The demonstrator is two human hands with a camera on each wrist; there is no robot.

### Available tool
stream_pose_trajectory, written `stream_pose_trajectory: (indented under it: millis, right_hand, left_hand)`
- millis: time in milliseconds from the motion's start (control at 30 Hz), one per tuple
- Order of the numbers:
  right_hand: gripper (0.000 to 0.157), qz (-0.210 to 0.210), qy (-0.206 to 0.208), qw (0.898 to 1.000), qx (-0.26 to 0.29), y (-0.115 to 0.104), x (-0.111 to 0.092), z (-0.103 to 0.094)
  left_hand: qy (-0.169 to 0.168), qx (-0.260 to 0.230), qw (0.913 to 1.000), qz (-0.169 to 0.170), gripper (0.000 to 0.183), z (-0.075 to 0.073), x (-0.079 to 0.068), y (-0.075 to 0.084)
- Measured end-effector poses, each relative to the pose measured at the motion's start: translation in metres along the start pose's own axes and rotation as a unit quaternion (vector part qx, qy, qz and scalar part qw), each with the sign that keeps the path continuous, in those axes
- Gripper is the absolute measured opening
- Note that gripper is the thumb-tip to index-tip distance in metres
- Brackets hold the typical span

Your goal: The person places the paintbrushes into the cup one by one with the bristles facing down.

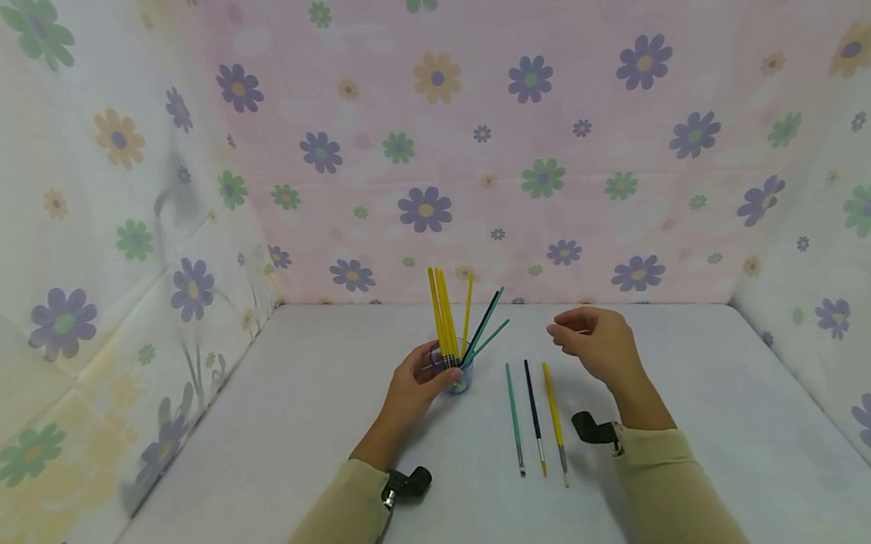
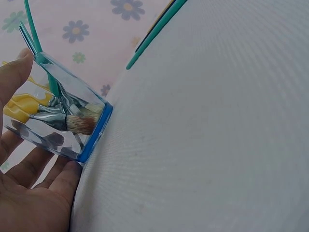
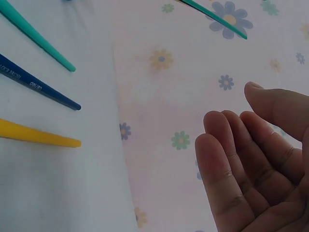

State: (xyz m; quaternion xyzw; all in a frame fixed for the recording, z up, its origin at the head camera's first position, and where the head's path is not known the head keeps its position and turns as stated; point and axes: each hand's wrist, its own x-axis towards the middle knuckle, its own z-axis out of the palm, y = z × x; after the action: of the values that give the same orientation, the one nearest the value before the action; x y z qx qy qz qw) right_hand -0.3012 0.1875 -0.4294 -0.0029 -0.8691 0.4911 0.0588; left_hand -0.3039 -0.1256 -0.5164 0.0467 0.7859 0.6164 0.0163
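My left hand [image 1: 414, 383] holds a clear cup [image 1: 463, 378] with thumb and fingers on either side; its blue base shows in the left wrist view. Several paintbrushes stand in the cup [image 2: 91, 86], bristles down: yellow handles [image 1: 444, 309] lean left, while green and dark handles [image 1: 483, 323] tilt right. My right hand [image 1: 597, 341], relaxed and holding nothing, hovers right of the cup with its fingers [image 3: 217, 164] loosely bent. Nearest to it on the table lie a green paintbrush [image 1: 514, 417], a dark blue paintbrush [image 1: 534, 407] and a yellow paintbrush [image 1: 553, 406], side by side, bristles toward me.
The white table [image 1: 254, 483] ends at a pink flowered cloth [image 1: 474, 161] at the back. Similar flowered cloth [image 1: 62, 286] walls the left and right sides. Small black cameras [image 1: 411, 483] are strapped to both wrists.
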Motion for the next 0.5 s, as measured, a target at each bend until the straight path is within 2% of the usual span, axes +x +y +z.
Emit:
stream_pose_trajectory:
  millis: [367,500]
  right_hand:
    - [0.039,0.090,-0.048,0.995,-0.012,0.015,0.005,-0.003]
    - [0.039,0.111,-0.062,0.992,-0.020,0.022,0.007,-0.002]
  left_hand:
    - [0.001,-0.001,1.0000,-0.004,0.074,0.000,-0.001,0.001]
    - [0.000,-0.004,1.0000,-0.005,0.073,0.000,-0.001,0.002]
